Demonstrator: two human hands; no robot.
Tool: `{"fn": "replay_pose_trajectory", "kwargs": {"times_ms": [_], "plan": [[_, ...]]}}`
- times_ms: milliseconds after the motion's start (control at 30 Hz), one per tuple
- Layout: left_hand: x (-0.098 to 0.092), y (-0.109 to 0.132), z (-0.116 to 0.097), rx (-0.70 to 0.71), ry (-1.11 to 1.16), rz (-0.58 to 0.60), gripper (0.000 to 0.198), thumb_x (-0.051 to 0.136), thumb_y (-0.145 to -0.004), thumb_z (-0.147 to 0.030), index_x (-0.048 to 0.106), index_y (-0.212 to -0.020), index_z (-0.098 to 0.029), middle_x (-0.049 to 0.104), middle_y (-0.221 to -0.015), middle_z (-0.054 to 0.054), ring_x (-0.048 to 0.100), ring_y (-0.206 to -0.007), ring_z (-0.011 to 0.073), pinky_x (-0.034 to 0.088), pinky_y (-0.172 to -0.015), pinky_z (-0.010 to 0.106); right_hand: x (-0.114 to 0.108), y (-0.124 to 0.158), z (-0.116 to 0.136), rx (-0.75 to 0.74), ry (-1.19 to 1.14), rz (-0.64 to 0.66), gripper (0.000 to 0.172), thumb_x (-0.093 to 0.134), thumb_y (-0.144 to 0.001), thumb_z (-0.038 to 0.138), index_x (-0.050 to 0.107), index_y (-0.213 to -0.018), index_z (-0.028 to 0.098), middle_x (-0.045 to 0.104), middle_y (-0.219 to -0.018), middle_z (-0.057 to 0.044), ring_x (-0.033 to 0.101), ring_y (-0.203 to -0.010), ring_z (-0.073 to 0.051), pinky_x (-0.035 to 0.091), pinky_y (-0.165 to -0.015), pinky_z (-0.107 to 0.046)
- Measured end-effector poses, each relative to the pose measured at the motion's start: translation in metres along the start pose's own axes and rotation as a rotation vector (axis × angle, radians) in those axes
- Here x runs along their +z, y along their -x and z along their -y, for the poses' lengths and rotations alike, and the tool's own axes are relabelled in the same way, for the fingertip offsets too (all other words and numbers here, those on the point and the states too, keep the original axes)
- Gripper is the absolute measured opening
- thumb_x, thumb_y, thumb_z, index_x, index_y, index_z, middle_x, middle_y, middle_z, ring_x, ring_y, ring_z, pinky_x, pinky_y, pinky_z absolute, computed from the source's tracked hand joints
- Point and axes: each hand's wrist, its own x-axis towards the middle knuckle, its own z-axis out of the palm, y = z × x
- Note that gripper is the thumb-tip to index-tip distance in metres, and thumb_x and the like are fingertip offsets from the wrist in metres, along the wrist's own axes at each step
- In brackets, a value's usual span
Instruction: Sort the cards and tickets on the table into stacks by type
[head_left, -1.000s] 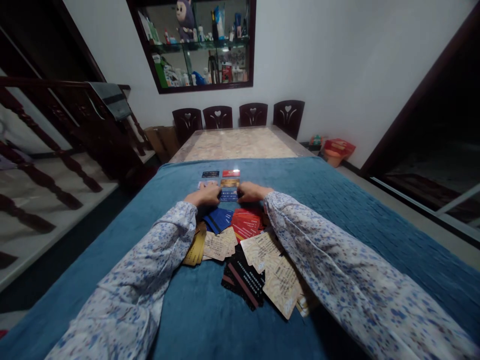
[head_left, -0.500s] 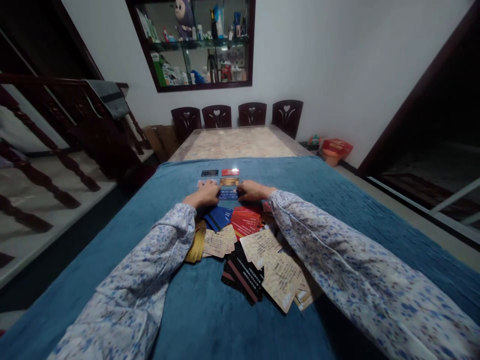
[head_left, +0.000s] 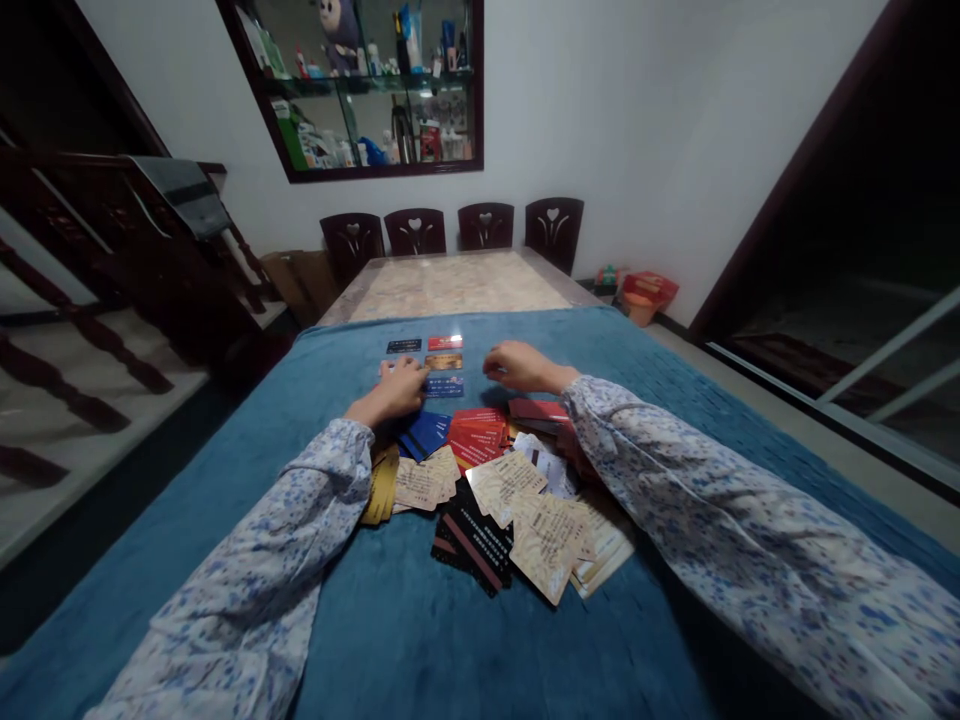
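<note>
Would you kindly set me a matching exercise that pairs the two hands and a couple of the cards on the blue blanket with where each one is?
Things:
1. left hand
2. right hand
3. red card
4. black striped cards

Places:
A. near edge of the loose pile
B. far row, right of the dark card
C. right of the gold card, apart from it
D. just left of the blue card

Pairs: 1-D, 2-C, 3-B, 4-A.
</note>
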Motion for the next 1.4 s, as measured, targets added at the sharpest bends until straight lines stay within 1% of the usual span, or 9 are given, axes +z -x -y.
{"fn": "replay_pose_trajectory", "kwargs": {"times_ms": [133, 300, 433, 667, 900, 1000, 1133, 1233, 1400], "plan": [[-0.004, 0.003, -0.007, 0.019, 0.054, -0.063, 0.044, 0.056, -0.085, -0.014, 0.066, -0.128, -0.018, 0.059, -0.139, 0.018, 0.043, -0.137, 0.0415, 0.037, -0.107, 0.065, -0.004, 0.015, -0.003, 0.024, 0.040, -0.072, 0.027, 0.054, -0.096, 0.016, 0.079, -0.104, 0.019, 0.076, -0.114, -0.010, 0.067, -0.105, -0.021, 0.040, -0.078, -0.027], [-0.007, 0.005, -0.021, 0.067, 0.088, -0.145, 0.048, 0.056, -0.087, -0.015, 0.064, -0.134, -0.022, 0.060, -0.141, 0.016, 0.042, -0.138, 0.0407, 0.037, -0.107, 0.062, -0.011, 0.033, -0.003, 0.072, 0.081, -0.088, 0.029, 0.050, -0.099, 0.019, 0.078, -0.104, 0.020, 0.075, -0.114, -0.011, 0.064, -0.108, -0.023, 0.037, -0.076, -0.030], [-0.013, 0.009, -0.038, 0.115, 0.100, -0.192, 0.048, 0.056, -0.088, -0.014, 0.062, -0.135, -0.023, 0.060, -0.141, 0.015, 0.043, -0.137, 0.0396, 0.035, -0.107, 0.062, -0.013, 0.047, -0.005, 0.091, 0.091, -0.095, 0.028, 0.050, -0.100, 0.020, 0.078, -0.104, 0.021, 0.075, -0.113, -0.010, 0.061, -0.108, -0.023, 0.034, -0.074, -0.030], [-0.020, 0.016, -0.076, 0.210, 0.126, -0.207, 0.039, 0.057, -0.089, -0.018, 0.063, -0.128, -0.019, 0.061, -0.139, 0.016, 0.041, -0.138, 0.0370, 0.032, -0.110, 0.063, -0.008, 0.070, -0.013, 0.124, 0.111, -0.092, 0.027, 0.050, -0.101, 0.022, 0.078, -0.102, 0.020, 0.074, -0.109, -0.011, 0.059, -0.105, -0.023, 0.032, -0.074, -0.032], [-0.021, 0.015, -0.104, 0.276, 0.167, -0.182, 0.038, 0.054, -0.093, -0.021, 0.062, -0.130, -0.020, 0.060, -0.140, 0.015, 0.039, -0.139, 0.0365, 0.030, -0.110, 0.066, 0.000, 0.095, -0.026, 0.170, 0.108, -0.057, 0.024, 0.055, -0.099, 0.023, 0.078, -0.104, 0.021, 0.074, -0.111, -0.011, 0.058, -0.107, -0.025, 0.034, -0.077, -0.032], [-0.020, 0.013, -0.115, 0.297, 0.174, -0.173, 0.032, 0.054, -0.094, -0.023, 0.066, -0.125, -0.020, 0.061, -0.139, 0.015, 0.039, -0.139, 0.0364, 0.030, -0.110, 0.066, 0.002, 0.102, -0.031, 0.174, 0.099, -0.013, 0.022, 0.059, -0.097, 0.026, 0.077, -0.109, 0.023, 0.073, -0.116, -0.011, 0.057, -0.111, -0.026, 0.037, -0.081, -0.033], [-0.017, 0.010, -0.130, 0.337, 0.185, -0.157, 0.025, 0.050, -0.099, -0.025, 0.068, -0.115, -0.019, 0.063, -0.137, 0.014, 0.038, -0.138, 0.0360, 0.030, -0.109, 0.064, 0.001, 0.108, -0.031, 0.184, 0.078, 0.046, 0.026, 0.061, -0.096, 0.033, 0.076, -0.115, 0.023, 0.072, -0.122, -0.012, 0.056, -0.115, -0.029, 0.041, -0.085, -0.036], [-0.015, 0.009, -0.137, 0.358, 0.193, -0.135, 0.023, 0.050, -0.099, -0.027, 0.068, -0.111, -0.019, 0.064, -0.136, 0.013, 0.038, -0.138, 0.0359, 0.030, -0.109, 0.063, 0.000, 0.111, -0.030, 0.176, 0.064, 0.080, 0.030, 0.060, -0.097, 0.037, 0.076, -0.118, 0.023, 0.072, -0.123, -0.013, 0.057, -0.116, -0.031, 0.044, -0.088, -0.038], [-0.011, 0.004, -0.143, 0.344, 0.197, -0.051, 0.020, 0.052, -0.101, -0.027, 0.068, -0.108, -0.018, 0.063, -0.138, 0.012, 0.036, -0.142, 0.0363, 0.030, -0.111, 0.064, 0.003, 0.111, -0.030, 0.181, 0.057, 0.154, 0.031, 0.060, -0.096, 0.039, 0.076, -0.119, 0.024, 0.072, -0.128, -0.012, 0.056, -0.121, -0.032, 0.046, -0.091, -0.041]]}}
